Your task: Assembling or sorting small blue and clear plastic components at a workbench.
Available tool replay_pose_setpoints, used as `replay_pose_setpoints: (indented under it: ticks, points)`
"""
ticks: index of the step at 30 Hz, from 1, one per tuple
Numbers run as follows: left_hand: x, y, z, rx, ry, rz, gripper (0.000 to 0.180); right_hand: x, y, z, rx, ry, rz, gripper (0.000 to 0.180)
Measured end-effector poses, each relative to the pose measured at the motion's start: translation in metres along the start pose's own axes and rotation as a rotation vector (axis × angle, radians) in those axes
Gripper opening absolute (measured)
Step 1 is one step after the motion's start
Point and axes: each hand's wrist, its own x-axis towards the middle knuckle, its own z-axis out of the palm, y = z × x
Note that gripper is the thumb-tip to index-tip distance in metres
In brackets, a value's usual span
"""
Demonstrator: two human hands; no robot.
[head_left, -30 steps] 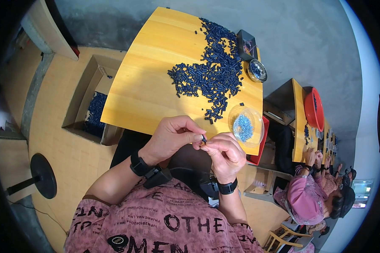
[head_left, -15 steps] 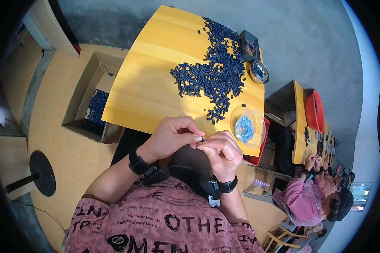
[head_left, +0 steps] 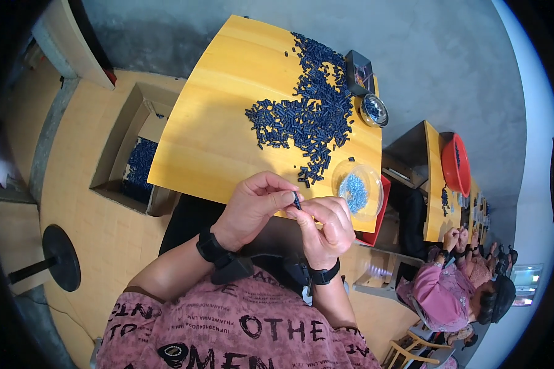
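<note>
Between the fingertips of both hands is a small dark blue cylindrical piece (head_left: pixel 297 200), tilted near the table's front edge. My left hand (head_left: pixel 256 206) pinches its upper end with thumb and forefinger. My right hand (head_left: pixel 324 229) is closed around the lower end, thumb against it. Many similar dark pieces (head_left: pixel 317 117) lie in a loose spread on the yellow table (head_left: pixel 206 123). Just beyond my right hand stands a clear round bowl (head_left: pixel 377 187) with small pale blue, shiny parts (head_left: pixel 354 194) in it.
A black tray (head_left: pixel 359 72) and a metal bowl (head_left: pixel 374 111) stand at the table's right edge. At left on the floor is a cardboard box (head_left: pixel 112 147) holding dark pieces. Other people (head_left: pixel 440 286) sit at tables to the right, near a red basin (head_left: pixel 455 165).
The dark piece now shows more of its length between my fingertips and is tilted. Both hands have shifted only slightly. The whole view has moved a little.
</note>
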Motion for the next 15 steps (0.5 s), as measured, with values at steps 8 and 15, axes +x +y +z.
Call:
replay_pose_setpoints:
  ticks: [8,15]
  points:
    - [0.002,0.004,-0.002,0.266,-0.041,0.046,0.009,0.0,0.001,-0.002,0.029,-0.032,0.006,0.024]
    - [0.001,0.005,-0.001,0.378,-0.028,0.113,0.011,-0.009,0.005,0.007,0.209,0.053,0.2,0.022]
